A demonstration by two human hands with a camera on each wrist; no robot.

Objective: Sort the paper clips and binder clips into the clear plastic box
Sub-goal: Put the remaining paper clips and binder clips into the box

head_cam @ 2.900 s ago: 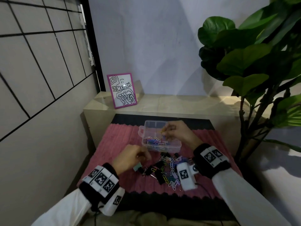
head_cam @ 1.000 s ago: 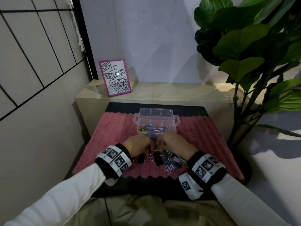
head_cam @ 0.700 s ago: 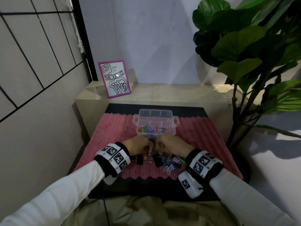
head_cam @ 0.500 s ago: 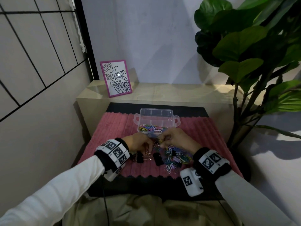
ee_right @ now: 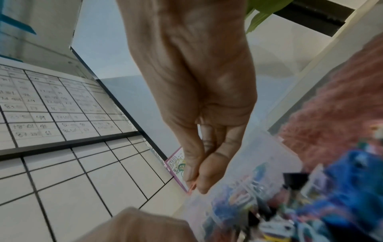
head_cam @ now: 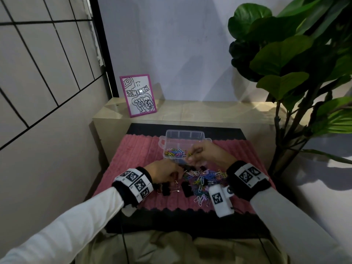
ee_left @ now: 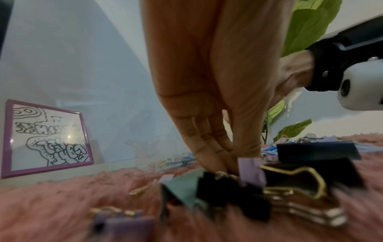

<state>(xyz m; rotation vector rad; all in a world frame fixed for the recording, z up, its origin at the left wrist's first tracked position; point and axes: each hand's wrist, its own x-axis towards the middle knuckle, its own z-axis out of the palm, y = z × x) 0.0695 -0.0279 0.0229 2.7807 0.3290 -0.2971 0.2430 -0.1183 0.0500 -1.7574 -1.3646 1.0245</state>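
Bare pink mat (head_cam: 133, 155) left of the clear box (head_cam: 182, 139); plant (head_cam: 297, 73) seemingly crowds right.

Dim, shadowy head view; blurred wrist foregrounds

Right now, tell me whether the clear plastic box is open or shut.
Open. The clear plastic box shows no lid over its compartments, coloured paper clips lie exposed in the near one, and the right hand reaches over it.

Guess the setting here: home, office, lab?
Likely a home or small office corner: a pink ribbed mat on a low surface, a framed doodle print on a ledge, a big-leaved plant.
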